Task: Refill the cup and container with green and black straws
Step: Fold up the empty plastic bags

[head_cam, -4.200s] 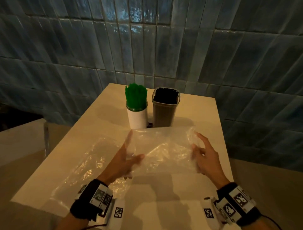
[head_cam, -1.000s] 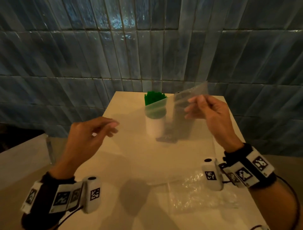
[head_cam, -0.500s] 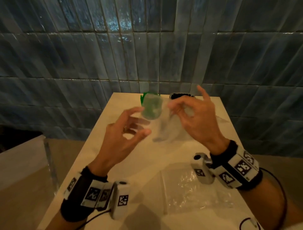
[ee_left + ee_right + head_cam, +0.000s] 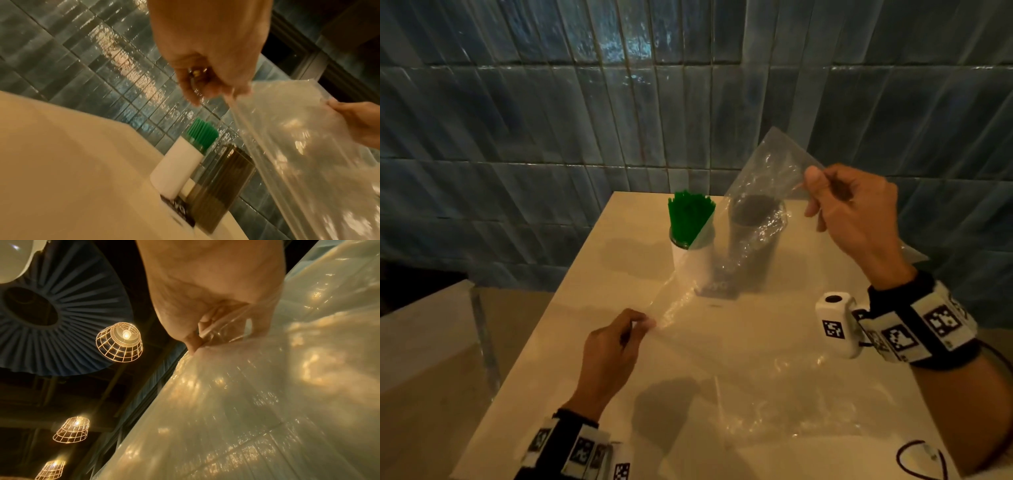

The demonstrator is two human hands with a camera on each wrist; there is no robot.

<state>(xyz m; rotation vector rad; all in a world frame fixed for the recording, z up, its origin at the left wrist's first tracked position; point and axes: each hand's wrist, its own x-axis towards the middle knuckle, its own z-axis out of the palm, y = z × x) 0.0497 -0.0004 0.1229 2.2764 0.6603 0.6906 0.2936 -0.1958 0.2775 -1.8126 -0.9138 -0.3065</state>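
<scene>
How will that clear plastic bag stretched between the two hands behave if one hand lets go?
Probably floppy: the clear plastic bag only looks flat because the left hand and right hand pinch opposite ends; its middle wrinkles. It seems very light and empty, so it should droop slowly. Swinging down, it could brush the green straws, but likely not tip their white cup.

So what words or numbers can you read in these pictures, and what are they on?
None can be read.
Dark card under the white cup: pale letters, too blurred to read.
Wrist bands: black-and-white square code patterns, no words.
</scene>
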